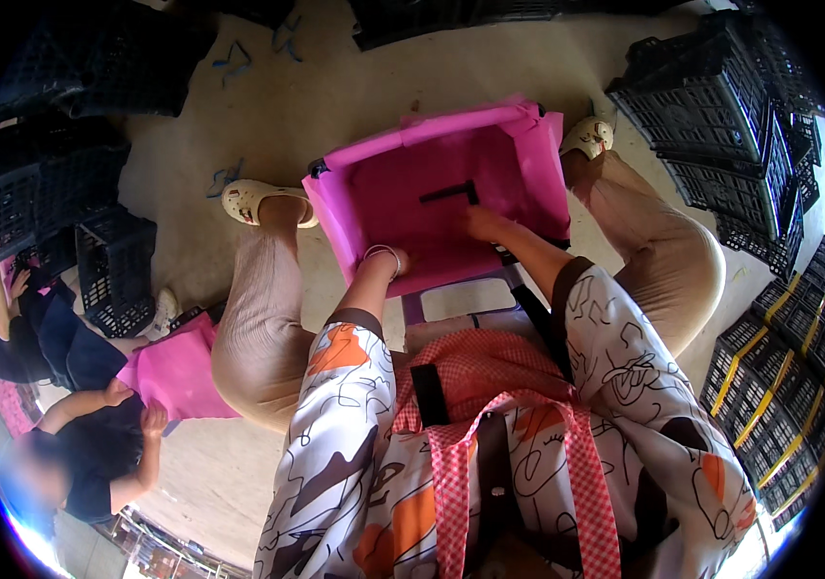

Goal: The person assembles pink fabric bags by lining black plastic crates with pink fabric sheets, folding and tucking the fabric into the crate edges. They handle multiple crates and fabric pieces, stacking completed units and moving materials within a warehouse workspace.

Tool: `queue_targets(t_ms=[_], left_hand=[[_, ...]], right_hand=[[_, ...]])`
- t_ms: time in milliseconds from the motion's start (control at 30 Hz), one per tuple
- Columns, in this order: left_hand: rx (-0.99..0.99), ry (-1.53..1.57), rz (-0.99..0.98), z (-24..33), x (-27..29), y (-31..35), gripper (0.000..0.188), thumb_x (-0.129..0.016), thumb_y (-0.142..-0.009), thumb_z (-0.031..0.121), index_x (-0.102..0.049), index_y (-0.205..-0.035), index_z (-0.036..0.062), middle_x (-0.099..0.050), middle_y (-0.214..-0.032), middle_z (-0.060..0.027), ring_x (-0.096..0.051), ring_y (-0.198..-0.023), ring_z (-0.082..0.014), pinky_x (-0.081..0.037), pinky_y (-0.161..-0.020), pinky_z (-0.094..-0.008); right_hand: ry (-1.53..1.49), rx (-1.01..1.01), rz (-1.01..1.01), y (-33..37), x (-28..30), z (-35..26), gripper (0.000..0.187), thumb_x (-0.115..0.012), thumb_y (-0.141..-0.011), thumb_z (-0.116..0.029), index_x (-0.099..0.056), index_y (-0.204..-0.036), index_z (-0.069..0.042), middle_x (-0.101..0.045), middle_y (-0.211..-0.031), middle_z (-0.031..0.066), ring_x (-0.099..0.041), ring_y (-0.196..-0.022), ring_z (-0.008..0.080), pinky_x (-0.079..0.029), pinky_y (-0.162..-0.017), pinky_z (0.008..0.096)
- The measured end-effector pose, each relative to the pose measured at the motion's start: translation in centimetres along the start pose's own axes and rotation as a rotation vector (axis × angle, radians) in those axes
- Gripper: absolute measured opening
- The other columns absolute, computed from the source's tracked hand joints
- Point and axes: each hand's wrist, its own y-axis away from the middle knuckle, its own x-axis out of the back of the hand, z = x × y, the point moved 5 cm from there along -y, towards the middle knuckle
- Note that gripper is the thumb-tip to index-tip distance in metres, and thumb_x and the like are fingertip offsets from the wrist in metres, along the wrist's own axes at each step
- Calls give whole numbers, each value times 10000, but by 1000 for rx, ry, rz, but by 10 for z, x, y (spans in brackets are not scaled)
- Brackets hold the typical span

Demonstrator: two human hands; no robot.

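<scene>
In front of me, between my knees, is a black crate lined with bright pink sheet (403, 154), folded over its rim; black corners poke through. My left hand (399, 261) reaches down just inside the near wall, at the left. A bracelet circles that wrist, and the fingers are mostly hidden. Farther right, my right hand (482, 224) is inside the crate with its fingers closed. From it sticks a black L-shaped tool (451, 195), its long arm pointing left above the pink bottom. The exact kind of tool is too dark to tell.
A stool frame (461, 285) shows below the crate. Black crates are stacked at left (55, 183) and right (702, 106); strapped crates (779, 376) stand lower right. At left a co-worker's hands (137, 405) hold a pink sheet (181, 372). Blue strap scraps (229, 60) litter the floor.
</scene>
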Motion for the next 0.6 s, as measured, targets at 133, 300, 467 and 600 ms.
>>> queue_targets(t_ms=[133,300,467,600], left_hand=[[-72,-42,-95,13,22,21,579,-318,-945,477,-365,-1399,121,-436,-1384,-152,-440,-1256,-319,-347,-1050,-419],[-345,217,133,28,14,6,618,-316,-932,533,-415,-1376,114,-467,-1358,-156,-472,-1224,-332,-376,-1018,-392],[-191,190,119,28,25,4,671,-314,-919,560,-404,-1378,79,-393,-1410,-178,-389,-1297,-323,-321,-1069,-360],[-347,395,448,32,57,44,613,-415,-916,498,-464,-1317,37,-468,-1341,-198,-449,-1245,-330,-349,-1049,-381]], right_hand=[[-512,-161,144,32,48,-5,324,-551,-908,-317,-612,-1017,-18,-656,-872,94,-643,-771,196,-515,-672,304],[-1000,-129,195,100,76,-28,337,-529,-924,-315,-634,-835,-8,-665,-733,100,-641,-629,166,-483,-523,277],[-883,-198,-308,171,37,-30,317,-521,-924,-276,-642,-850,7,-673,-752,129,-669,-678,191,-536,-576,296],[110,146,-422,115,-49,27,249,-564,-856,-240,-662,-833,-12,-682,-755,99,-665,-697,224,-531,-633,349]])
